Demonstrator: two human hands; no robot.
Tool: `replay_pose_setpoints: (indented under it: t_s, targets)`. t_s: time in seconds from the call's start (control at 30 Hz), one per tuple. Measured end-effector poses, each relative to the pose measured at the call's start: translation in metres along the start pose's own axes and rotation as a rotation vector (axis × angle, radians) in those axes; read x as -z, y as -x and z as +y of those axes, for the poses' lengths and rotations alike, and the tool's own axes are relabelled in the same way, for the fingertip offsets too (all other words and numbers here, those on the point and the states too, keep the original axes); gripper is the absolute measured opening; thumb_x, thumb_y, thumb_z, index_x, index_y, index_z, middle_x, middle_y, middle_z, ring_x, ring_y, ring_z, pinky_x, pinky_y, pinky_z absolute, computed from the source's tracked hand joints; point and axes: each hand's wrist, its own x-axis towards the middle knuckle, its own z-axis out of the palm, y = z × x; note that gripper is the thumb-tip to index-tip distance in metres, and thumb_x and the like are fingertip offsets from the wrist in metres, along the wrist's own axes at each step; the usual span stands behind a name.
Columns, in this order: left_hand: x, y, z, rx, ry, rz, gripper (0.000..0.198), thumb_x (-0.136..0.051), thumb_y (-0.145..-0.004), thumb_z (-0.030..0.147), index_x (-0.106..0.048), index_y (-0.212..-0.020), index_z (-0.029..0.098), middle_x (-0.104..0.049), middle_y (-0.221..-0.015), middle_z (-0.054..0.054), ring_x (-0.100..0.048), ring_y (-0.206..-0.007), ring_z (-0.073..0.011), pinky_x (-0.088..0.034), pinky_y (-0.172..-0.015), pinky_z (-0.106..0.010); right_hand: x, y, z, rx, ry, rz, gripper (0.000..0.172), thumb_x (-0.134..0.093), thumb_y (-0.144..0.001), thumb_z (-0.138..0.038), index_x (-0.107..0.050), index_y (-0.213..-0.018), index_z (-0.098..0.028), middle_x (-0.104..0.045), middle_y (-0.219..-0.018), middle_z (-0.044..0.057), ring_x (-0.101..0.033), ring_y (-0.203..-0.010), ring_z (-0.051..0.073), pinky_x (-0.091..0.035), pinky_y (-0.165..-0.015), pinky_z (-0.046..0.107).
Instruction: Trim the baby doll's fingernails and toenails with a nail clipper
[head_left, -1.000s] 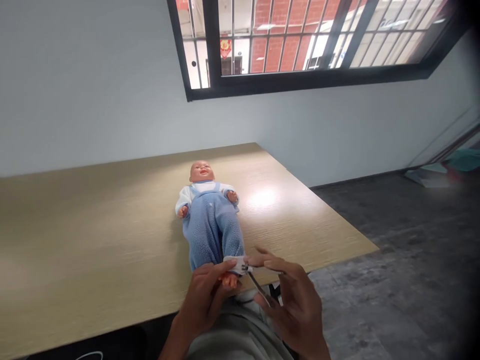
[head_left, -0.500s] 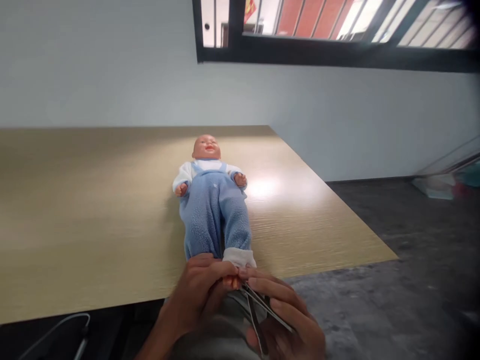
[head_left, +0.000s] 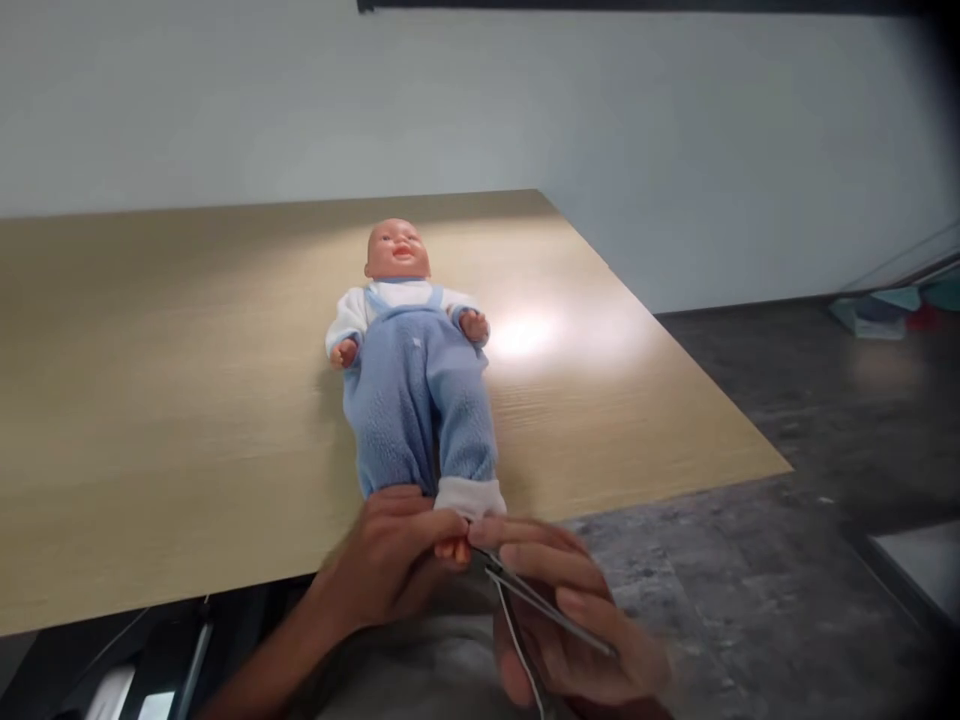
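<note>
A baby doll (head_left: 397, 390) in a white top and blue fleece overalls lies on its back, feet toward me at the table's near edge. My left hand (head_left: 394, 555) is closed round the foot area, thumb pressing near the small orange-pink toes (head_left: 454, 550) below a white cuff (head_left: 471, 497). In my right hand (head_left: 570, 600) are metal nail clippers (head_left: 529, 600), their two arms spread in a V. The clippers' tip points at the toes, close against them; fingers partly hide the contact. My right fingertips touch the cuff's lower edge.
The wooden table (head_left: 187, 400) ends at the right in a corner over a dark floor (head_left: 712, 570). A white wall (head_left: 465, 110) stands behind it. Colourful items (head_left: 885, 312) lie on the floor at far right. Dark things and a cable sit below the table at lower left.
My view has tilted down, so the doll and table appear higher. Both hands keep their hold at the doll's foot. The clippers' arms lie at a slightly different angle.
</note>
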Motion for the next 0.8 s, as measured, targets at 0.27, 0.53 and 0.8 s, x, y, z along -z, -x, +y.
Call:
replay_pose_setpoints:
  t_s: [0.27, 0.53, 0.8]
  targets:
    - [-0.009, 0.007, -0.002, -0.048, -0.090, 0.220, 0.013, -0.052, -0.103, 0.026, -0.059, -0.112, 0.020, -0.074, -0.082, -0.001, -0.070, -0.072, -0.0143, -0.052, -0.072, -0.025, -0.016, 0.005, 0.007, 0.073, -0.035, 0.138, 0.049, -0.070, -0.097, -0.035, -0.051, -0.139, -0.022, -0.075, -0.113, 0.012, -0.078, -0.097, 0.025, -0.068, -0.076, 0.037]
    - [-0.008, 0.005, 0.001, -0.035, -0.114, 0.225, 0.015, -0.049, -0.106, 0.032, -0.059, -0.108, 0.021, -0.076, -0.088, -0.002, -0.073, -0.076, -0.0146, -0.054, -0.075, -0.025, -0.015, -0.002, 0.006, 0.216, 0.005, 0.057, 0.051, -0.068, -0.099, -0.036, -0.047, -0.142, -0.018, -0.077, -0.102, 0.014, -0.075, -0.104, 0.027, -0.068, -0.077, 0.043]
    - [-0.008, 0.004, 0.002, -0.045, -0.098, 0.231, 0.014, -0.049, -0.105, 0.031, -0.058, -0.109, 0.021, -0.074, -0.084, 0.001, -0.070, -0.071, -0.0125, -0.050, -0.072, -0.023, -0.017, -0.004, 0.004, 0.197, 0.010, 0.009, 0.028, -0.065, -0.100, -0.033, -0.055, -0.121, -0.018, -0.074, -0.100, 0.012, -0.074, -0.105, 0.028, -0.068, -0.078, 0.045]
